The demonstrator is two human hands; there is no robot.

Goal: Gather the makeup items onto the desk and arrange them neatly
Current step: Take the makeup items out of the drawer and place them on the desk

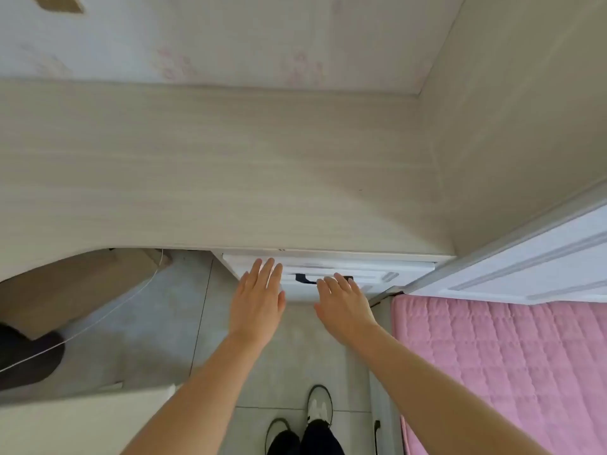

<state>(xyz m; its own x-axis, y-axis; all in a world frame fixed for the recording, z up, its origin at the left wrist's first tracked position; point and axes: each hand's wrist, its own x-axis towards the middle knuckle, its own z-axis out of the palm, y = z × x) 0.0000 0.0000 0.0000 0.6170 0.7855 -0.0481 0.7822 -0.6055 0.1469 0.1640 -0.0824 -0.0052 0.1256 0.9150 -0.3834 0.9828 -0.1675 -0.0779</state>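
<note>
- Your left hand [258, 300] reaches forward with a flat, wide-open grip, fingers straight, holding nothing. Its fingertips overlap the left part of the white drawer front [377, 269].
- Your right hand [345, 305] is likewise spread and holds nothing, fingertips over the right end of the dark handle [303, 279]; contact cannot be told.
- The worktop [230, 172], pale woodgrain, lies just above the drawer front.
- A pink quilted bed [492, 356] sits to your right.
</note>
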